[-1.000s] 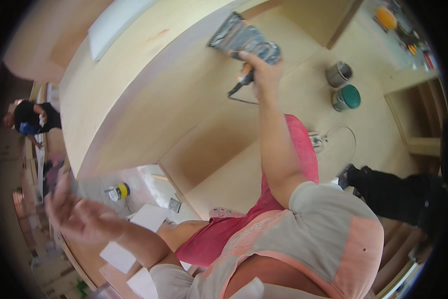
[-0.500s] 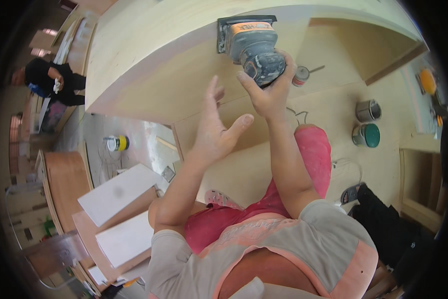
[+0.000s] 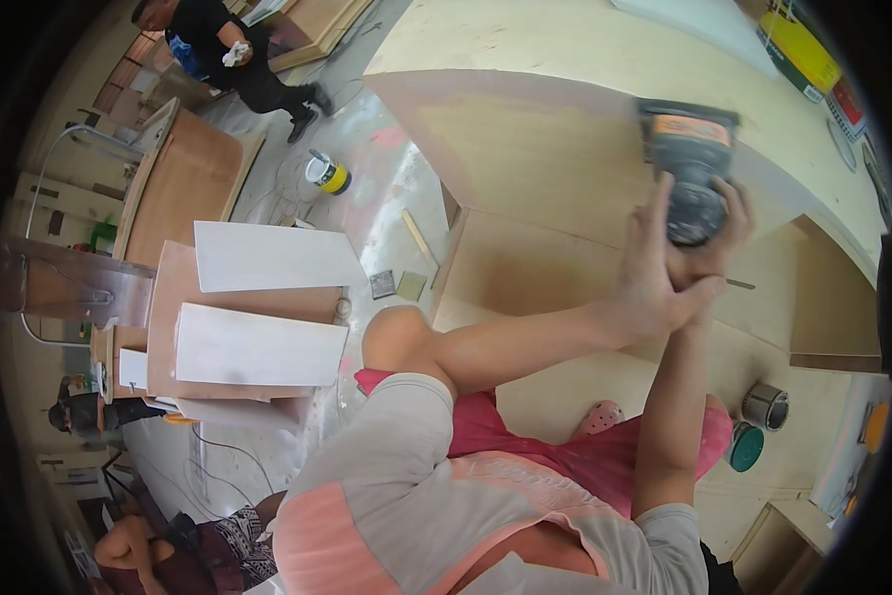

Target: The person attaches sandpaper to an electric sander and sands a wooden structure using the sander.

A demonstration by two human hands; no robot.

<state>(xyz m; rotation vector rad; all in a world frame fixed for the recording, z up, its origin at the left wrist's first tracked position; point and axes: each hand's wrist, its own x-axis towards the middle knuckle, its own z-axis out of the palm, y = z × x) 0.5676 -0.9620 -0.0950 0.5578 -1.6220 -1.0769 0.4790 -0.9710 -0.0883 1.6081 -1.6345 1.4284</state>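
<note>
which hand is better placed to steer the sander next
Right, I'd judge: the right hand wraps the rear of the sander, its forearm almost in line behind it. The left hand angles in from the side, its thumb near the right wrist.

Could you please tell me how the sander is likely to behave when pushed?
The sander probably feels stiff, as its dark housing looks hard. That bulky shape suggests it may be heavy for its size. Its broad, flat pad would likely make it slide rather than roll.
</note>
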